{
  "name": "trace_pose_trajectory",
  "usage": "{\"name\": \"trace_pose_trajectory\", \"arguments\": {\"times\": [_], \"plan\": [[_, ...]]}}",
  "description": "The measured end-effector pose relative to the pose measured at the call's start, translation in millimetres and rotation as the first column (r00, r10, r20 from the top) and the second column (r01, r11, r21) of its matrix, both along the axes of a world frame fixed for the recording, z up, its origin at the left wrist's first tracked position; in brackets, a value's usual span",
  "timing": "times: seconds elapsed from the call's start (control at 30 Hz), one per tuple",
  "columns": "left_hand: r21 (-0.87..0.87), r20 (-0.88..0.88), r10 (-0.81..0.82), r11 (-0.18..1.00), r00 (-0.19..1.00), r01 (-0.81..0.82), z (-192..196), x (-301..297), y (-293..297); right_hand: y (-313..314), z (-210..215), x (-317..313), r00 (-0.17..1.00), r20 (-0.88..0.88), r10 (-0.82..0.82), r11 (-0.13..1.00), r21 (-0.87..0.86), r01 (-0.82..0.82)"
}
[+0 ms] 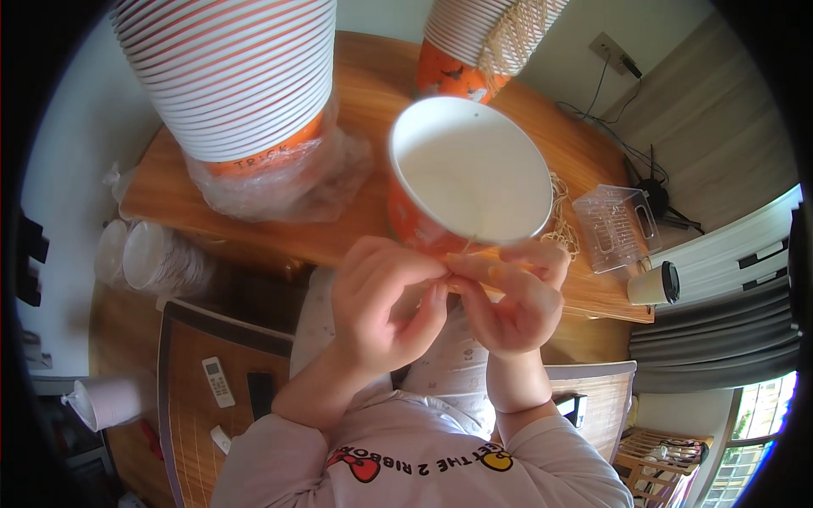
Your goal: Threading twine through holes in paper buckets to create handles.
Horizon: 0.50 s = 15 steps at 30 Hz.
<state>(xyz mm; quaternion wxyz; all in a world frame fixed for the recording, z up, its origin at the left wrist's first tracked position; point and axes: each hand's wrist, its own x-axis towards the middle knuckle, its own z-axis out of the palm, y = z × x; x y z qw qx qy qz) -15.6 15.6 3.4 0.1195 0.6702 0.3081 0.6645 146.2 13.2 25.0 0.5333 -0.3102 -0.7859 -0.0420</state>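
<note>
Across the wooden table we go, a tall stack of nested buckets towering at left, and here's the single orange bucket, white mouth showing, at the near edge! Left hand and right hand meet just before it, each grip pinched tight, on what I can't tell, with loose tan twine lying just right of the bucket.

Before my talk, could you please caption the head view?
Left hand and right hand meet beside an open orange bucket on a table.

Both hands in fingertip contact
</note>
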Motion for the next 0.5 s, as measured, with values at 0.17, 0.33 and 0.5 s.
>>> {"name": "trace_pose_trajectory", "arguments": {"times": [0.17,0.33,0.5], "plan": [[0.018,-0.040,0.009,1.000,0.999,-0.009,-1,-2,-3,5,-4,-1,0.993,-0.119,-0.009,0.999,0.049,0.015],[0.027,-0.055,0.062,0.998,0.997,-0.061,-2,-1,-4,1,-3,-4,0.993,-0.120,-0.013,0.999,0.033,0.017],[0.027,-0.049,0.068,0.997,0.996,-0.067,-5,0,-3,-10,6,-2,0.994,0.045,-0.102,0.994,-0.022,0.103]]}}
